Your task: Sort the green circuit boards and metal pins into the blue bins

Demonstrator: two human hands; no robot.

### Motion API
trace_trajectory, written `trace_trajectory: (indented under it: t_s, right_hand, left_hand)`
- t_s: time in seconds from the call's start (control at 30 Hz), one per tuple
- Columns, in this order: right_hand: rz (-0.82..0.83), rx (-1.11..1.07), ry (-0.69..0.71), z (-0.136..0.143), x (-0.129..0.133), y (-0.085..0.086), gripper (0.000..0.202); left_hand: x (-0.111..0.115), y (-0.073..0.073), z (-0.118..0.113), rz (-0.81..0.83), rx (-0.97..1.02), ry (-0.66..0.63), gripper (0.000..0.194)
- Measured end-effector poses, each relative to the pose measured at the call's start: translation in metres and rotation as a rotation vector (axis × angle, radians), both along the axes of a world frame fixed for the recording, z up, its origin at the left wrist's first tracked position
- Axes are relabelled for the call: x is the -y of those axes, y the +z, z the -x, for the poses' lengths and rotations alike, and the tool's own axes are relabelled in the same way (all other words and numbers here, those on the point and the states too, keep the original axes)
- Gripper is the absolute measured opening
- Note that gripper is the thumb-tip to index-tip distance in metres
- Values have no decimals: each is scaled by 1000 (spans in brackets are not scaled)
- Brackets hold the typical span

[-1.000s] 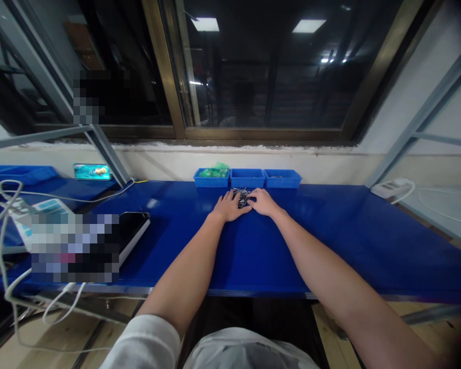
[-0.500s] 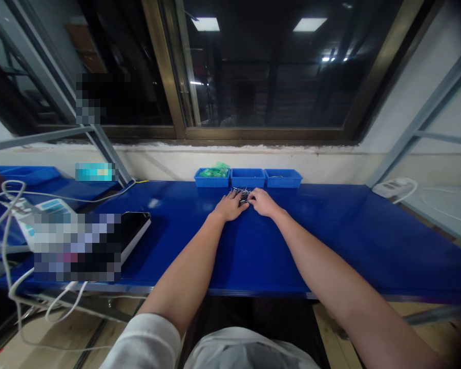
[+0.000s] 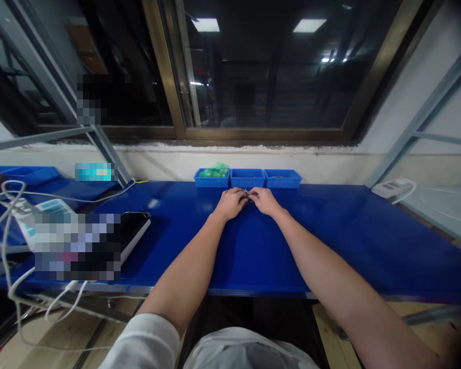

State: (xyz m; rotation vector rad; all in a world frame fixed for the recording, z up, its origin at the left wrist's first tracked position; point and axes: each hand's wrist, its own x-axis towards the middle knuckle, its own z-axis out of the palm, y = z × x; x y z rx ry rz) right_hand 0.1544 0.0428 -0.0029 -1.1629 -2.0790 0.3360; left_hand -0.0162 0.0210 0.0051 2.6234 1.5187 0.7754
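Thin, shiny metal pieces (image 3: 246, 191) lie in a small heap on the blue table, just in front of the bins. They are too small to name more exactly, and my fingers cover most of them. My left hand (image 3: 230, 203) curls around the heap's left side, fingers bent inward on the pieces. From the right, my right hand (image 3: 264, 200) closes on the same heap, its fingertips almost meeting those of the left.
Three blue bins stand in a row behind my hands: the left bin (image 3: 212, 182) holds green packets, the middle bin (image 3: 248, 179) is beside it, and the right bin (image 3: 283, 179) has a thin piece inside. A dark-topped device (image 3: 136, 224), white cables (image 3: 7, 256) and a power strip (image 3: 392, 187) flank them.
My left hand's fingers have gone from lying spread over the metal pieces to curling around them. Both hands have drawn closer together, and less of the heap shows.
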Motion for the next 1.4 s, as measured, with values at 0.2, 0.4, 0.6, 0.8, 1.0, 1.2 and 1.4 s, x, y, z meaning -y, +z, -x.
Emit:
trace_trajectory:
  t_s: [0.2,0.4,0.6,0.8,1.0,1.2,1.4]
  right_hand:
    - [75,-279,39,1,2,0,10]
    - [259,-438,154,-1,2,2,24]
    - [392,-516,128,-9,3,5,24]
    - [235,-473,-74,-15,-16,8,20]
    - [253,-464,-43,-18,-29,5,64]
    - [137,-234,-187,-24,-22,-7,37]
    - [7,146,-75,-13,-13,-10,23]
  left_hand:
    - [2,3,-2,-25,59,10,20]
    - [1,3,-3,-19,68,40,18]
    - [6,6,-4,32,104,56,17]
    - [2,5,-2,2,180,180,25]
    - [0,3,-1,44,145,233,28]
    - [0,-1,3,89,27,227,53]
    - [-1,-10,3,242,-113,199,83]
